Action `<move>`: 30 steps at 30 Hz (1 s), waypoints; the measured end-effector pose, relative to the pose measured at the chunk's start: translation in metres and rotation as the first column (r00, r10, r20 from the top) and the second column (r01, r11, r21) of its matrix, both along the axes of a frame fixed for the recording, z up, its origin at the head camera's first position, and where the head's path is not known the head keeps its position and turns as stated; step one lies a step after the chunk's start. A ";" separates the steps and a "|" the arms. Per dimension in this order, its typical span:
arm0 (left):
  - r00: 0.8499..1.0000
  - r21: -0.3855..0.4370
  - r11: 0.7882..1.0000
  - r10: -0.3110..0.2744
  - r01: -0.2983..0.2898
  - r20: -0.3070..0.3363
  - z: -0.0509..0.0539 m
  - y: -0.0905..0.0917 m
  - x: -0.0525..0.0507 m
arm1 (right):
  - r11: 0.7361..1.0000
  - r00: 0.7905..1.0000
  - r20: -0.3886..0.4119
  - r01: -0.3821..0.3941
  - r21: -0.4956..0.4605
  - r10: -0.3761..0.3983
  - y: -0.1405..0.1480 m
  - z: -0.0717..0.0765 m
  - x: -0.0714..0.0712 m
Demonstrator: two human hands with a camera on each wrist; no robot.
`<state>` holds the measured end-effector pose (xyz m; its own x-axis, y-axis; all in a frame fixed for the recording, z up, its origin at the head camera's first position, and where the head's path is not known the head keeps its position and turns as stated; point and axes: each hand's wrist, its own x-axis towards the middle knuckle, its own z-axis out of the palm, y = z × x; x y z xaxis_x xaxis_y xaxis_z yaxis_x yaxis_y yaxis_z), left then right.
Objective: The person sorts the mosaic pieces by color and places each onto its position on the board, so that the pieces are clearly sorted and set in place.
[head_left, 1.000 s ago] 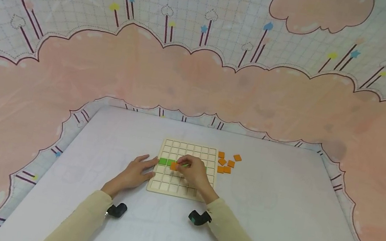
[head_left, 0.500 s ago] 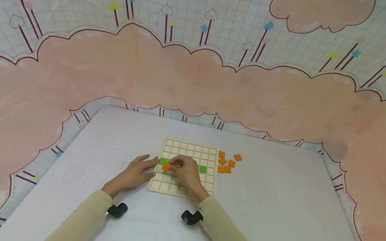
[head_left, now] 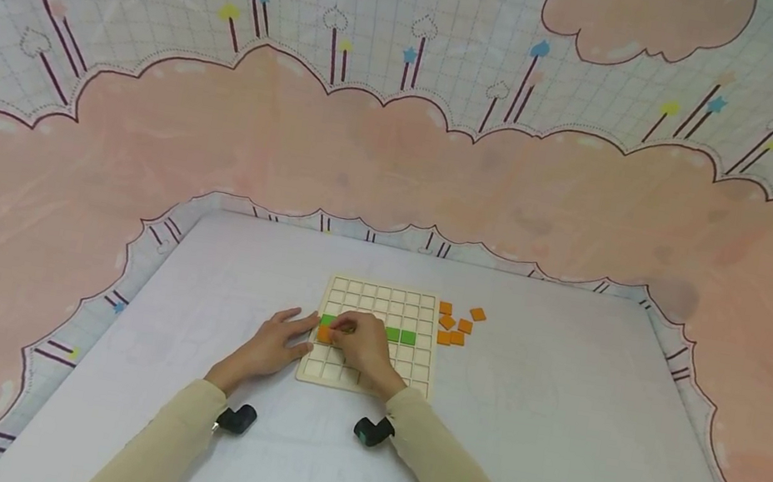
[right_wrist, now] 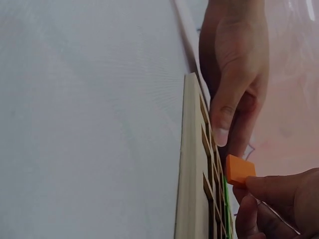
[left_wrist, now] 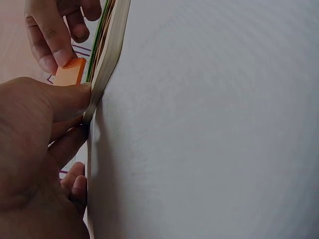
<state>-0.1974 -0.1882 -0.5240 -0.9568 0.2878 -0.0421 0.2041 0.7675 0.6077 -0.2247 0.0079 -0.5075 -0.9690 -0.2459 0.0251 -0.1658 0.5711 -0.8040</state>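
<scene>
Orange square tile [head_left: 324, 334] pinched at the left of the wooden grid board [head_left: 382, 305]
Right hand [head_left: 364, 344], grip clamped on it, beside the green tiles [head_left: 407, 337]; left hand [head_left: 267, 347] spread against the board; a tilted release could jar the green tiles

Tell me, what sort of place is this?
Possibly a small filming corner for tabletop handwork, though the wider room is out of view. Clues: a white table, a cloud-patterned backdrop behind it, and black devices by the beige sleeves.
</scene>
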 end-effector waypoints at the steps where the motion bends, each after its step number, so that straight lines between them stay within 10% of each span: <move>1: 1.000 -0.001 1.000 -0.001 0.001 0.001 0.001 0.000 0.000 | 1.000 1.000 -0.004 0.000 0.004 0.000 -0.001 0.000 0.000; 30: 0.999 0.008 1.000 0.024 -0.025 0.046 0.003 0.000 0.000 | 0.987 0.995 -0.079 -0.047 0.156 0.059 -0.005 -0.002 0.001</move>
<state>-0.1973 -0.1878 -0.5210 -0.9606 0.2648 -0.0841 0.1570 0.7668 0.6224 -0.2240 0.0027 -0.5091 -0.9506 -0.3041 0.0628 -0.2616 0.6756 -0.6892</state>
